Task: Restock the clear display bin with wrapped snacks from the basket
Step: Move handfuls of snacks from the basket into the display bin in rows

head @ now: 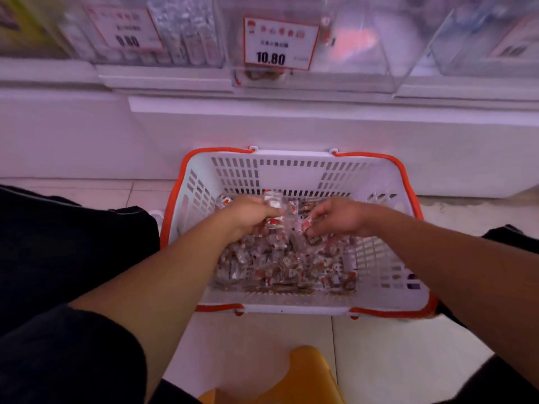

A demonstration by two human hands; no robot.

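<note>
Left hand (250, 214) clutching wrapped snacks (274, 223) — right hand (335, 218) pinching more.

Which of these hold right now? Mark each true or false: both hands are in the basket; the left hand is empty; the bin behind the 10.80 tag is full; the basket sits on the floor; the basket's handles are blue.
1. Both hands are in the basket: true. The left hand and right hand are down among the wrapped snacks.
2. The left hand is empty: false. It grips a bunch of snacks.
3. The clear display bin behind the 10.80 price tag is full: false. It looks nearly empty.
4. The basket sits on the floor: true.
5. The basket's handles are blue: false. They are orange.
</note>
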